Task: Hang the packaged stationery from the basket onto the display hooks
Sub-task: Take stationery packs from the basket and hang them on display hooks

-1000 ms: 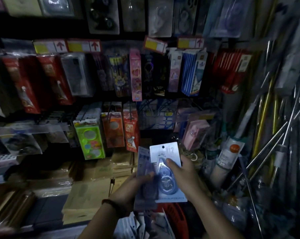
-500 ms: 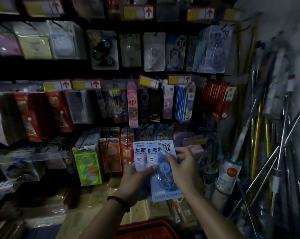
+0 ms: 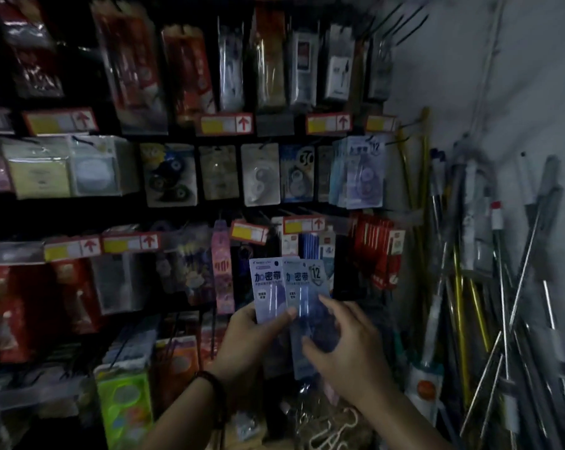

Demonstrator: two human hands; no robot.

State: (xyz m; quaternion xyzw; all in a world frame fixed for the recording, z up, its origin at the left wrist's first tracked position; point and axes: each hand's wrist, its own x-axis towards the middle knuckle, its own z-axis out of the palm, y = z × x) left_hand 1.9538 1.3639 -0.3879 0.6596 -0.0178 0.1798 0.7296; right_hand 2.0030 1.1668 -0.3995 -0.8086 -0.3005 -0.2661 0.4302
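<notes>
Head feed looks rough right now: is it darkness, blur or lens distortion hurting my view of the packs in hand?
Head view: mainly darkness, left shelves near black; the blue packs in the left hand and right hand are brightest, the 12 legible. Head view: blur smears the top-row packages and leaning rods; wide-angle bowing is mild.

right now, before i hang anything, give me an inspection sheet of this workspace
surface: display rack, rows of hanging packs
job's things: two blue packs, overlapped and upright; matching packs hang upper right; basket not in view
clutter: metal rods leaning against the wall; green pack low left
hands: left hand and right hand both hold the blue packs
cables: nothing seen
surroundings: dim light; price tags with red arrows; grey wall on the right
</notes>
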